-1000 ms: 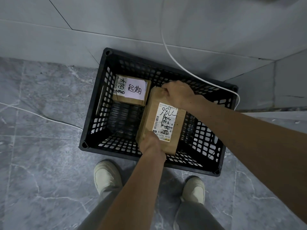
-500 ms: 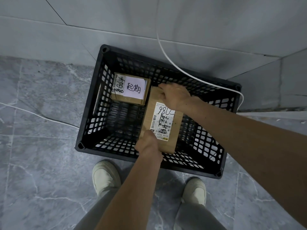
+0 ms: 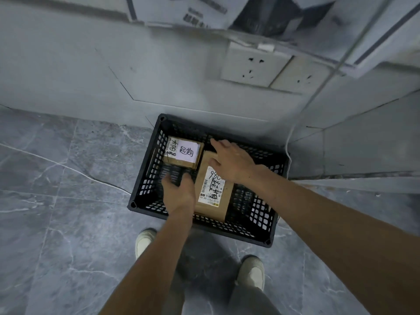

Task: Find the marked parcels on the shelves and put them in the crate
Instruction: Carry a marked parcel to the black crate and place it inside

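Down on the grey marbled floor, against the tiled wall, I see the black crate holding both marked parcels.
Small parcel sits in its far-left corner; left hand hovers nearer, fingers loose, blurred, holding nothing; long parcel lies mid-crate; right hand spreads open over its far end; wall sockets and white cable further right.
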